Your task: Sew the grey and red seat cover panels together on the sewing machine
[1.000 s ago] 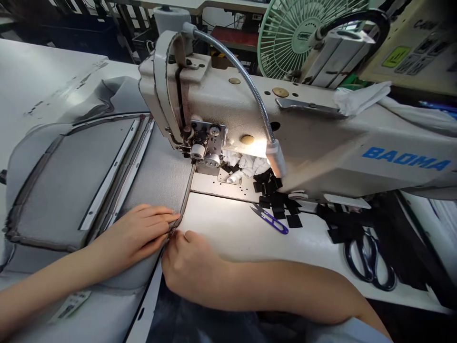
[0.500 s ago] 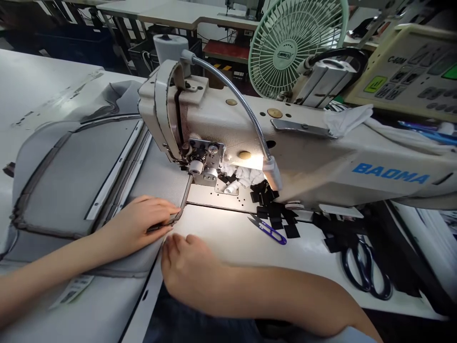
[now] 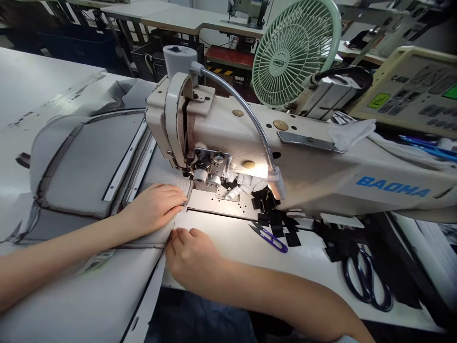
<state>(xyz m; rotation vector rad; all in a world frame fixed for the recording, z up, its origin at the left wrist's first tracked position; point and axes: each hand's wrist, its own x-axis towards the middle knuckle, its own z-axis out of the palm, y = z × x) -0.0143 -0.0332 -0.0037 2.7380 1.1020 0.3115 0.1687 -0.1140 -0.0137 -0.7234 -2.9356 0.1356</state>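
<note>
A grey fabric piece (image 3: 76, 164) with dark bound seams and white slotted strips lies left of the sewing machine (image 3: 214, 128), its right edge running under the machine's sewing head. My left hand (image 3: 157, 207) rests on this fabric just in front of the head, fingers closed on its edge. Nearer to me, my right hand (image 3: 193, 255) is closed, fingertips pinching the same edge where a white strip (image 3: 143, 309) hangs toward my lap. A printed label (image 3: 96, 261) shows below my left forearm. What lies under my fingers is hidden.
Purple thread snips (image 3: 269, 237) and black fabric scraps (image 3: 276, 221) lie right of the needle plate. Large scissors (image 3: 367, 278) sit further right. A lit lamp (image 3: 275, 183) hangs before the machine arm; a green fan (image 3: 293, 57) and control box (image 3: 410, 90) stand behind.
The fabric has moved forward toward the sewing head, my left hand going along with it. My right hand stays pinched at the edge, shifted slightly. The whole view has tilted a little.
</note>
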